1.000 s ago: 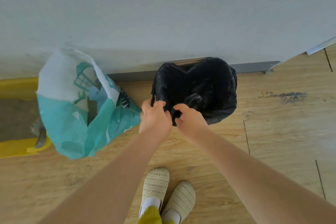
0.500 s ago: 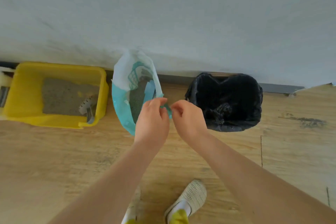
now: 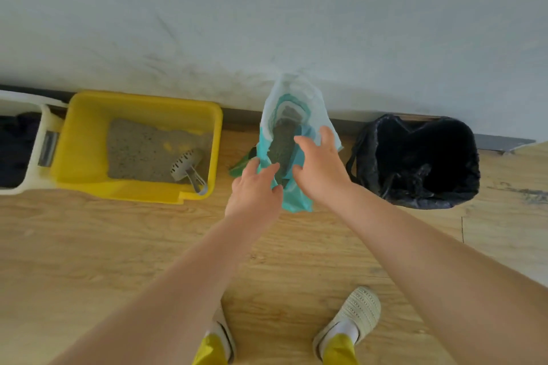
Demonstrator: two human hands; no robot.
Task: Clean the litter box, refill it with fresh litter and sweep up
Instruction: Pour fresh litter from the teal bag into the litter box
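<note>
A teal and white litter bag [image 3: 297, 97] stands open against the wall, with grey litter showing inside. My left hand [image 3: 254, 188] touches its near teal edge with the fingers spread. My right hand [image 3: 321, 169] hovers over the bag's mouth on the right side, fingers loosely spread and holding nothing. To the left, the yellow litter box [image 3: 89, 139] sits on the floor with grey litter in it. A grey slotted scoop [image 3: 188, 168] lies in its near right corner.
A bin lined with a black bag [image 3: 415, 163] stands to the right of the litter bag, against the wall. A white container [image 3: 31, 185] adjoins the litter box at far left. My slippered feet [image 3: 350, 317] are on the wooden floor below.
The view swung left from the black bin to the litter bag and box. My hands left the bin liner, pinched the bag's edge, and now lie spread at its mouth.
</note>
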